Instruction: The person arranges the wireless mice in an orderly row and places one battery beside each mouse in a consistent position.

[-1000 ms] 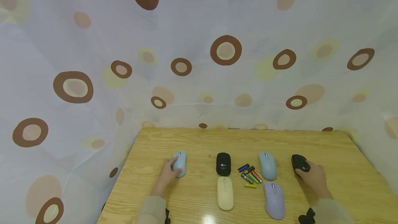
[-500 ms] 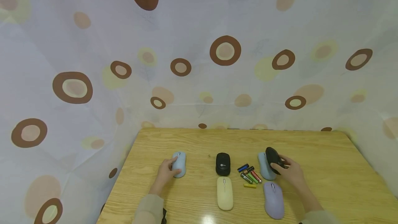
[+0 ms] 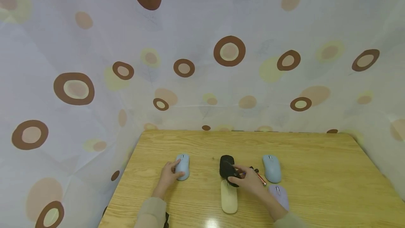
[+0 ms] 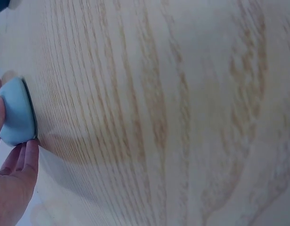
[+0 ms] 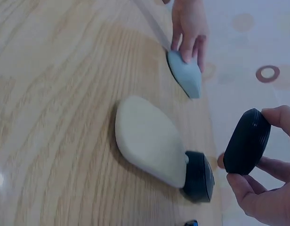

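Observation:
My right hand (image 3: 251, 183) grips a black computer mouse (image 5: 248, 141) by its sides, thumb on one edge and fingers on the other. In the right wrist view it hangs above the table. Seen from the head, it overlaps a second black mouse (image 5: 199, 176) and the top end of a pale yellow mouse (image 3: 229, 200). Over on the left, my left hand (image 3: 167, 177) holds a light blue mouse (image 3: 182, 166) between thumb and fingers; this mouse lies on the table, as the left wrist view also shows (image 4: 15, 113).
Another light blue mouse (image 3: 272, 169) lies right of centre. A purple mouse (image 3: 279, 194) in front of it is partly covered by my right forearm. Batteries (image 3: 262, 179) are mostly hidden behind my right hand. A patterned sheet (image 3: 202, 87) rises behind the wooden table (image 3: 322, 171).
My right hand has lifted the black mouse off the right side and carried it left, past the light blue mouse, to above the other black mouse. My left hand has stayed put.

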The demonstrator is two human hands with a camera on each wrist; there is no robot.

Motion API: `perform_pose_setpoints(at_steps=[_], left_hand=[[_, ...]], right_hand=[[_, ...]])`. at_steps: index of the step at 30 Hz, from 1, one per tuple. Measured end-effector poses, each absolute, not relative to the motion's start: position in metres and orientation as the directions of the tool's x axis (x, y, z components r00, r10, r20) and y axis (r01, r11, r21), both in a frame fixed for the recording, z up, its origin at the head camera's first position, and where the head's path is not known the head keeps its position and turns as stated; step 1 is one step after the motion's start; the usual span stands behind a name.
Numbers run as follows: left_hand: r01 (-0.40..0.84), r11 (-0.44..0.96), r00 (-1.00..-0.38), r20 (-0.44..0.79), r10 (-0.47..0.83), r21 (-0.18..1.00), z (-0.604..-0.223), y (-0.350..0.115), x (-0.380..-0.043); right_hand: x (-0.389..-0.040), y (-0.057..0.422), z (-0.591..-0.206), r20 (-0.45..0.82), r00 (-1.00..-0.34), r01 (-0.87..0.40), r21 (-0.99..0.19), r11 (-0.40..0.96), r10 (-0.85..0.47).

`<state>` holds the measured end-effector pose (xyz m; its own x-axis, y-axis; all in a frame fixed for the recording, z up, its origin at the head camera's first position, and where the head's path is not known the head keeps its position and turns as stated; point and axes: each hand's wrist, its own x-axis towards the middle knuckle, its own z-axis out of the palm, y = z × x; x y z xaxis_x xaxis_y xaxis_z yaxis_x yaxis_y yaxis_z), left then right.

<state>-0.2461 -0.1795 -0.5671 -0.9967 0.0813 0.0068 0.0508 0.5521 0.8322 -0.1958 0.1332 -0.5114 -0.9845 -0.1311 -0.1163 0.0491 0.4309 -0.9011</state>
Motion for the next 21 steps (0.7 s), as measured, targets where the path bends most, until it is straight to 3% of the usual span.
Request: perform_pose_setpoints(at_steps=[7,21], left_hand=[[0.033,0.551,-0.997,-0.014,0.081,0.834,-0.567,-0.180,-0.246],[0.043,0.561,-0.997,0.003,0.071,0.826,-0.567,-0.179,-0.245]], right_hand=[[-0.193,0.092,-0.525,-0.004,-0.967,-0.133,-0.843,0.521,-0.254],[-0.175,0.035,-0.549,0.015,-0.961,-0.208,-0.702,0.681,-0.278]])
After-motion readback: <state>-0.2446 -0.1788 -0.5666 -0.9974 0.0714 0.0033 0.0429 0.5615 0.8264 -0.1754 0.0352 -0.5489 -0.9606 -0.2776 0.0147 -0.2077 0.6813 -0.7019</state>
